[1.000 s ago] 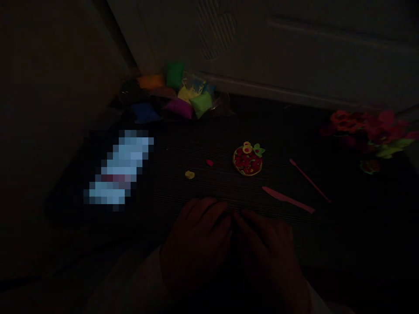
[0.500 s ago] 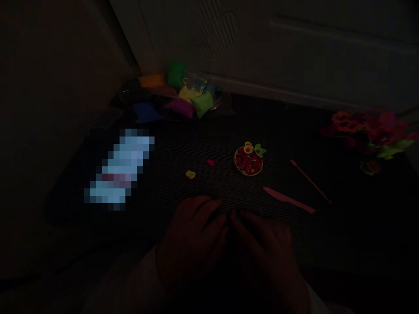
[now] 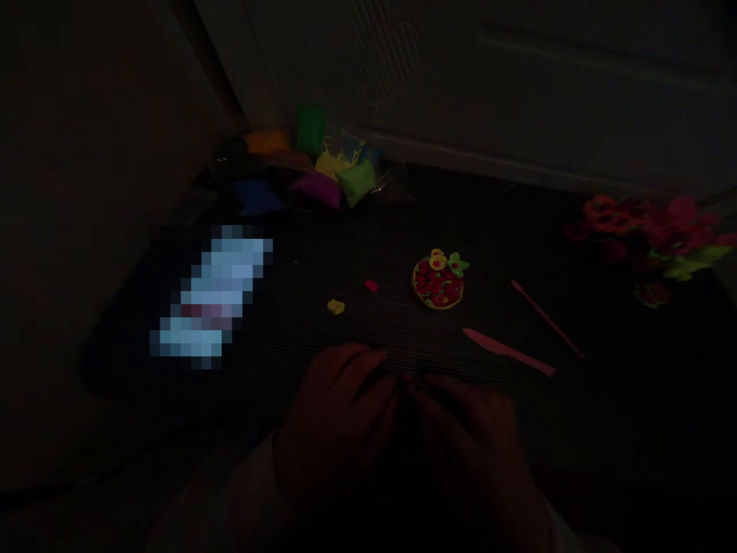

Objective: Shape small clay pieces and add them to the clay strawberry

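The scene is very dark. My left hand [image 3: 339, 403] and my right hand [image 3: 477, 422] meet at their fingertips near the table's front, fingers bent and closed. A tiny red piece of clay [image 3: 408, 378] shows between the fingertips, pinched from both sides; most of it is hidden. Just beyond my hands lie a flattened yellow piece of clay [image 3: 335, 307] and a small red lump of clay [image 3: 371, 286]. Behind my right hand sits a little round clay basket [image 3: 413, 290] full of red bits, with a yellow flower and a green flower on its rim.
A pink plastic knife [image 3: 507, 351] and a thin pink modelling stick [image 3: 546, 319] lie at right. Several coloured clay packets [image 3: 357, 182] are piled at the back left. A lit, blurred-out screen [image 3: 213, 299] is at left, and a bunch of clay-like flowers [image 3: 656, 230] at far right.
The red piece between my fingertips has shifted very slightly to the left, and my fingers have moved a little around it. The other things lie as before.
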The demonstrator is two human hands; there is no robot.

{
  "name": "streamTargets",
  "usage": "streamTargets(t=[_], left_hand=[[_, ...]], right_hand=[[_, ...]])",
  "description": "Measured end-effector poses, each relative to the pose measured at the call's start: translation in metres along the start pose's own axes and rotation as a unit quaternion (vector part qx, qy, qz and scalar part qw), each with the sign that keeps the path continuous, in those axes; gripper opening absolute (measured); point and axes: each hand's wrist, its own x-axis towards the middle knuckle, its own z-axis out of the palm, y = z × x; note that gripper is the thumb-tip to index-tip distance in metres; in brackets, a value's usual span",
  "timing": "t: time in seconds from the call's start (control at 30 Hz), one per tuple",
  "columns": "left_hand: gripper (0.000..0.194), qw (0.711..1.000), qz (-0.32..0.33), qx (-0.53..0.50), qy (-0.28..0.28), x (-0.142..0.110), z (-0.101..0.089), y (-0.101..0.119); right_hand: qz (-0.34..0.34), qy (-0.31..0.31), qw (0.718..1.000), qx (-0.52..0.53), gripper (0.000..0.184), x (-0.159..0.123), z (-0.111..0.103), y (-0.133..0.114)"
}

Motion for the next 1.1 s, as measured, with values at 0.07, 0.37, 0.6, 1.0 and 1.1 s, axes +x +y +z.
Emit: streamTargets(t=[0.07, 0.37, 0.6, 1.0, 1.1], left_hand=[[0.018, 1.000, 0.003, 0.001, 0.001, -0.001, 0.000, -0.001], [0.018, 1.000, 0.002, -0.006, 0.004, 0.000, 0.000, 0.000], [0.018, 1.000, -0.003, -0.006, 0.004, 0.000, 0.000, 0.000], [0.018, 1.000, -0.003, -0.009, 0.008, 0.000, 0.001, -0.002], [0.017, 1.000, -0.002, -0.012, 0.010, 0.001, 0.000, -0.001]], right_hand=[[0.022, 0.000, 1.000, 0.007, 0.031, 0.000, 0.000, 0.000], [0.026, 0.008, 1.000, 0.012, 0.028, 0.004, 0.003, -0.006], [0.048, -0.003, 0.999, 0.006, 0.028, 0.005, 0.003, -0.006], [0.055, 0.000, 0.998, -0.006, 0.027, 0.008, -0.002, 0.001], [0.059, -0.009, 0.998, 0.004, 0.026, 0.010, -0.007, 0.008]])
